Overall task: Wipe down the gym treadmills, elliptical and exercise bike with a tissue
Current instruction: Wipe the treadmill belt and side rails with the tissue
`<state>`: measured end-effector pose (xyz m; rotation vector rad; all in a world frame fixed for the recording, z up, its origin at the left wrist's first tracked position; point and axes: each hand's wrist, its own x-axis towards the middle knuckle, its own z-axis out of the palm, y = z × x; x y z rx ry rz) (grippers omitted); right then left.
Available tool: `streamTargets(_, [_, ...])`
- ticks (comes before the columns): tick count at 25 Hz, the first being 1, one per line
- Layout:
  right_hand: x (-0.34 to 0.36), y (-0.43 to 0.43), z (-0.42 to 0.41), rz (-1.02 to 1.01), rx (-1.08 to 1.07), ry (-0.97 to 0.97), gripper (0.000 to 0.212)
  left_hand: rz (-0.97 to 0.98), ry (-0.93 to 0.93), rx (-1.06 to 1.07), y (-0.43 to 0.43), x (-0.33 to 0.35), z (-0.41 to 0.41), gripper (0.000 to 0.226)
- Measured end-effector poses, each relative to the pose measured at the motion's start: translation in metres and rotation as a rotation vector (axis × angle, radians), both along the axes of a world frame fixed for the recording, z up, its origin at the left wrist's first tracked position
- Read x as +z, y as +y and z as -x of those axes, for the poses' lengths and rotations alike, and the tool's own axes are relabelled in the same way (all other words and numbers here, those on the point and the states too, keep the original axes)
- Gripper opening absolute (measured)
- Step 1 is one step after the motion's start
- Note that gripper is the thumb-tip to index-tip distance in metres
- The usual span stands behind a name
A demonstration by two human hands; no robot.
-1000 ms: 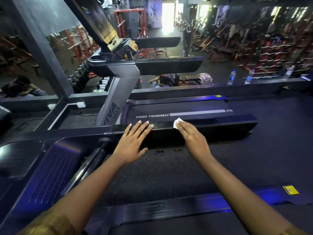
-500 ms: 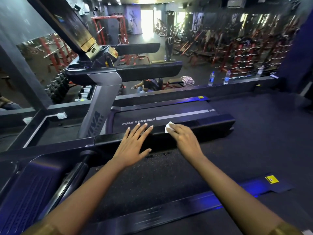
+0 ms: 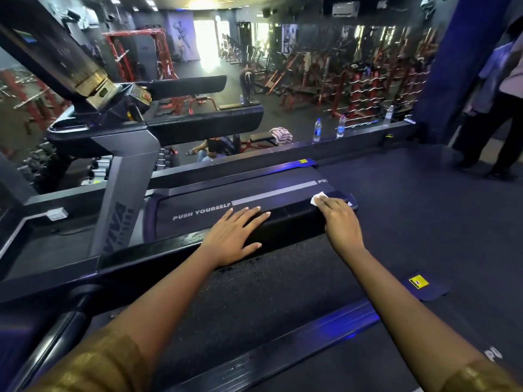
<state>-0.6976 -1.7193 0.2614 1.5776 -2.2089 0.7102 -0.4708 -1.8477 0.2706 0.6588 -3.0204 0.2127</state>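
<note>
A black treadmill side rail (image 3: 294, 219) runs across the middle of the view, between two belts. My left hand (image 3: 232, 234) lies flat on it with fingers straight and spread. My right hand (image 3: 341, 222) presses a small white tissue (image 3: 317, 198) onto the rail's far right end, near its rounded tip; only a corner of the tissue shows past my fingertips. The neighbouring treadmill's belt (image 3: 215, 206), printed PUSH YOURSELF, lies just beyond the rail. The nearer belt (image 3: 254, 301) is under my forearms.
The neighbouring treadmill's grey upright (image 3: 124, 193), console (image 3: 113, 100) and padded handrails (image 3: 203, 125) rise at the left. Water bottles (image 3: 317, 130) stand on a ledge behind. A person (image 3: 492, 108) stands at the far right on the dark floor. Weight racks fill the background.
My right hand has slid the tissue to the right along the rail, out to its end. My left hand has stayed flat on the rail. The camera has turned to the right.
</note>
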Motion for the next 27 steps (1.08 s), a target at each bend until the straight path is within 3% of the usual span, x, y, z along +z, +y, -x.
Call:
streamTargets(2, [0.004, -0.006, -0.015, 0.05, 0.046, -0.031, 0.064, 0.001, 0.005, 0.012, 0.001, -0.001, 0.0, 0.07])
streamTargets(6, [-0.007, -0.015, -0.056, -0.022, 0.279, 0.159, 0.063, -0.002, 0.013, 0.013, 0.003, 0.0, 0.001, 0.073])
streamTargets(13, [-0.002, -0.007, 0.006, -0.062, 0.086, 0.126, 0.058, -0.008, 0.053, -0.01, 0.001, -0.005, -0.001, 0.075])
streamTargets(20, [0.004, 0.001, 0.05, -0.082, -0.107, -0.023, 0.052, -0.001, 0.064, -0.015, 0.0, -0.007, -0.002, 0.074])
streamTargets(24, [-0.004, -0.007, 0.009, 0.018, 0.141, 0.106, 0.064, 0.008, 0.073, -0.021, -0.001, -0.007, -0.003, 0.077])
streamTargets(27, [-0.008, -0.004, 0.011, 0.031, 0.138, 0.133, 0.064, -0.025, 0.069, -0.031, -0.001, -0.006, -0.003, 0.08])
